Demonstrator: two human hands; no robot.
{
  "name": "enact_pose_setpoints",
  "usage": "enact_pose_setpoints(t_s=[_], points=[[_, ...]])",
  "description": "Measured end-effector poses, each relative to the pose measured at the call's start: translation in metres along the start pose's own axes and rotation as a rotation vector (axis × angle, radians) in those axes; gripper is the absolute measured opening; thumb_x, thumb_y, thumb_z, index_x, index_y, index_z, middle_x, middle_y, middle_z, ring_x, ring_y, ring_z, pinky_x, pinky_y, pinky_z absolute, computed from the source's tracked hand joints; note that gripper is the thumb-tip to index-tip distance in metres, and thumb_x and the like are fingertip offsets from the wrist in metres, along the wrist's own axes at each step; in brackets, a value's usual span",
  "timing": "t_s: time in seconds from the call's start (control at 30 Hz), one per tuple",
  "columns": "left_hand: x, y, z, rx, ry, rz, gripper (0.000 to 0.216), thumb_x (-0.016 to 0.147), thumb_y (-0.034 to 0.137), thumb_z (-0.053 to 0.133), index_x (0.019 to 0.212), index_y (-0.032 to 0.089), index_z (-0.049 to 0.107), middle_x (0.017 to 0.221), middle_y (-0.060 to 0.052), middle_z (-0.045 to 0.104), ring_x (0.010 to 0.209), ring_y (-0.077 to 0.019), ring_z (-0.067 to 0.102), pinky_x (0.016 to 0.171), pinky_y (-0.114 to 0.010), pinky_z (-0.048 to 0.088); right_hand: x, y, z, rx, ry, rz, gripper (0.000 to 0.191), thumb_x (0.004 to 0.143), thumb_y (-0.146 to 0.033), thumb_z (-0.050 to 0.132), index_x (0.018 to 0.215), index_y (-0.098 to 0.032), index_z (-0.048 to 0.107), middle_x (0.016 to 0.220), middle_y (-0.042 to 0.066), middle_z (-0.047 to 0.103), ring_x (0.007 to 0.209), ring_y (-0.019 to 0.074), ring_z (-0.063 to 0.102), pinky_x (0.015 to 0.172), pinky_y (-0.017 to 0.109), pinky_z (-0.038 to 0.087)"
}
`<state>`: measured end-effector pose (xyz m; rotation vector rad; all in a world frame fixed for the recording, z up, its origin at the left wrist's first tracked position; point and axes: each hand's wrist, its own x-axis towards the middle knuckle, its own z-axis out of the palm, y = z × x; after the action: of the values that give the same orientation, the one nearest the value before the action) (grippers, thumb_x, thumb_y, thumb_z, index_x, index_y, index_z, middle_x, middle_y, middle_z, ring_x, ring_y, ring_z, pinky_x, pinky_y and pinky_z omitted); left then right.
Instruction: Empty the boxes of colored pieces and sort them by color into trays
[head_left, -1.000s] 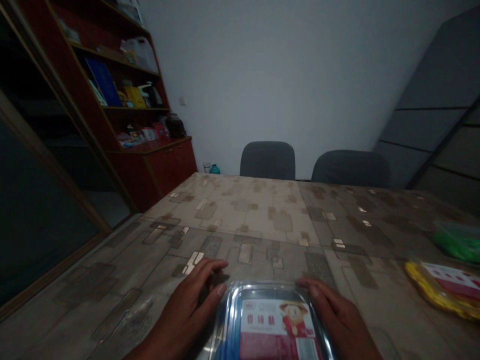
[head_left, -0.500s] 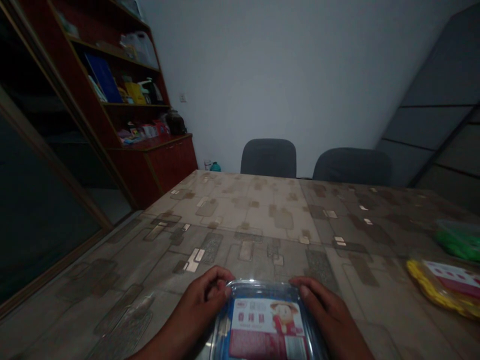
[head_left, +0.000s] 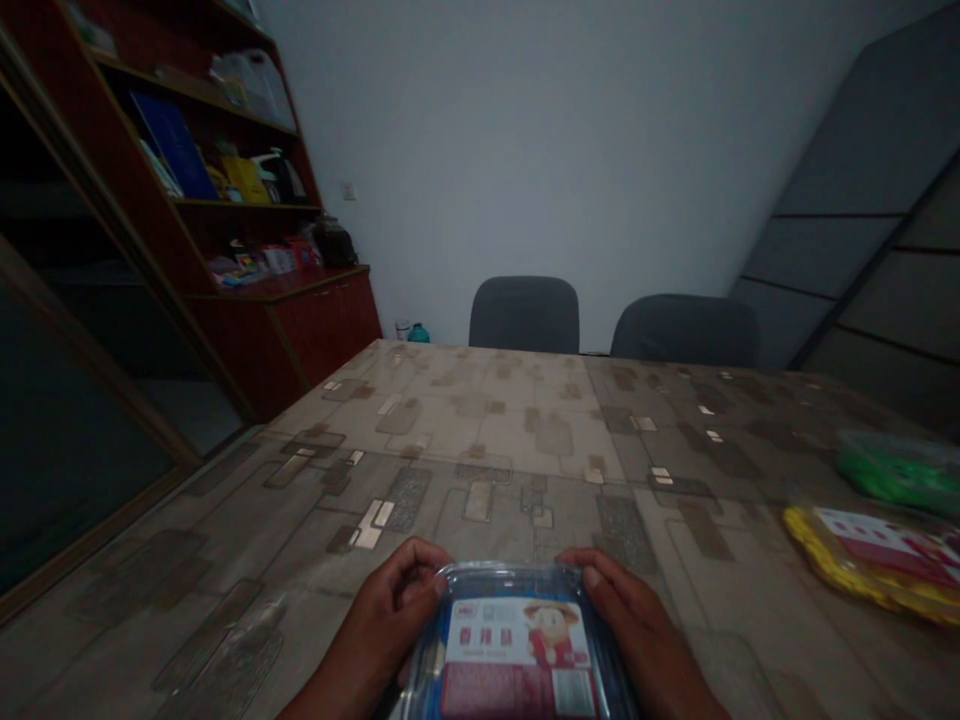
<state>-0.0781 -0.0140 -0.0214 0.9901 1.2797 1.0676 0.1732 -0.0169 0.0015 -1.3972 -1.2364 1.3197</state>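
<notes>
Two-handed hold on a clear plastic box [head_left: 517,640], centred in front of the person at the near side of a patterned table [head_left: 525,420]. The left hand [head_left: 394,620] meets the far left corner, its thumb laid along the rim and its fingers curled close together beside it; the right hand [head_left: 637,630] mirrors it at the far right corner, thumb on the rim and fingers drawn together over the edge, so that each appears to pinch the rim, though the undersides of the grips are hidden. The paired corners are probably chosen to keep the box level and share its weight; whether its base rests on the table cannot be told. The printed label [head_left: 487,655] faces up and reads upright to the person, above blue contents [head_left: 433,660]. The box's side walls run straight away from the person, which suggests a long axis in that direction, but the near end is out of view and leaves this unconfirmed. Farther right lie a yellow-filled box [head_left: 877,560] and, just beyond it, a green-filled box [head_left: 900,475], both apparently set aside to leave the hands room. Past the table's far edge stand two grey chairs [head_left: 525,315], a red cabinet [head_left: 330,325] to their left, and behind them a pale wall [head_left: 480,150].
</notes>
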Motion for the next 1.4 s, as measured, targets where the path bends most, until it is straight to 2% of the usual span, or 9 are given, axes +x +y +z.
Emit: enact_pose_setpoints(t_s=[0.13,0.23,0.4,0.6,0.97,1.13,1.3,1.33,1.4], points=[[-0.002,0.002,0.005,0.035,0.044,0.090,0.045,0.075,0.062,0.079,0.081,0.019,0.065,0.066,0.002,0.063,0.059,-0.0147,0.057,0.053,-0.021,0.042,0.001,-0.002,0.001,-0.044,-0.028,-0.031,0.042,0.092,-0.058,0.048,0.093,-0.021,0.068,0.074,-0.001,0.064,0.070,0.0197,0.058,0.062,0.028,0.043],[-0.004,0.003,0.008,0.032,0.069,0.117,0.041,0.079,0.059,0.076,0.081,0.020,0.064,0.065,0.003,0.061,0.059,-0.0143,0.055,0.054,-0.021,0.041,0.003,-0.004,0.000,-0.111,-0.053,-0.091,0.044,0.096,-0.058,0.043,0.091,-0.021,0.067,0.080,0.000,0.065,0.077,0.0207,0.060,0.070,0.029,0.044],[-0.004,0.001,0.009,0.063,0.078,0.153,0.040,0.080,0.057,0.076,0.080,0.019,0.064,0.063,0.004,0.058,0.057,-0.0139,0.053,0.053,-0.021,0.038,0.007,-0.005,-0.002,-0.129,-0.088,-0.075,0.044,0.095,-0.058,0.047,0.089,-0.019,0.067,0.080,0.001,0.062,0.080,0.0206,0.058,0.071,0.029,0.044],[-0.008,0.003,0.011,0.000,0.094,0.083,0.044,0.074,0.061,0.080,0.081,0.020,0.064,0.065,0.003,0.064,0.059,-0.0168,0.059,0.053,-0.022,0.043,0.010,-0.005,0.001,0.014,-0.090,-0.018,0.043,0.089,-0.060,0.055,0.081,-0.019,0.065,0.073,-0.001,0.057,0.070,0.0173,0.052,0.065,0.027,0.042],[-0.014,0.001,0.013,-0.115,0.066,0.001,0.049,0.074,0.065,0.079,0.088,0.020,0.065,0.070,0.002,0.068,0.062,-0.0171,0.063,0.056,-0.023,0.046,0.011,0.001,0.007,0.014,-0.039,-0.059,0.051,0.084,-0.068,0.056,0.078,-0.019,0.066,0.068,-0.001,0.056,0.064,0.0169,0.052,0.058,0.025,0.042],[-0.016,0.000,0.013,-0.084,0.080,0.071,0.048,0.076,0.066,0.077,0.089,0.021,0.064,0.069,0.003,0.066,0.063,-0.0165,0.061,0.056,-0.023,0.046,0.008,-0.002,0.006,-0.005,-0.062,-0.045,0.052,0.090,-0.067,0.052,0.088,-0.018,0.069,0.073,0.000,0.061,0.069,0.0185,0.058,0.063,0.026,0.047],[-0.022,0.004,0.016,-0.093,0.152,0.018,0.053,0.071,0.068,0.079,0.096,0.024,0.064,0.071,0.005,0.063,0.063,-0.0166,0.059,0.056,-0.023,0.046,-0.004,0.002,-0.008,-0.080,0.027,-0.036,0.058,0.091,-0.070,0.045,0.108,-0.021,0.071,0.100,0.007,0.073,0.091,0.0254,0.068,0.081,0.034,0.052],[-0.023,0.005,0.016,-0.091,0.145,0.014,0.052,0.073,0.067,0.078,0.097,0.024,0.064,0.073,0.004,0.064,0.064,-0.0167,0.059,0.056,-0.023,0.046,-0.009,0.007,-0.011,-0.097,0.023,-0.026,0.059,0.090,-0.071,0.046,0.112,-0.022,0.071,0.096,0.007,0.074,0.087,0.0255,0.069,0.081,0.035,0.052],[-0.025,0.006,0.016,-0.062,0.114,0.024,0.049,0.076,0.068,0.075,0.095,0.024,0.065,0.075,0.003,0.065,0.064,-0.0172,0.059,0.056,-0.023,0.045,-0.020,0.021,-0.017,-0.128,-0.014,0.008,0.063,0.085,-0.071,0.054,0.120,-0.021,0.068,0.077,0.004,0.073,0.071,0.0243,0.068,0.073,0.036,0.053]])
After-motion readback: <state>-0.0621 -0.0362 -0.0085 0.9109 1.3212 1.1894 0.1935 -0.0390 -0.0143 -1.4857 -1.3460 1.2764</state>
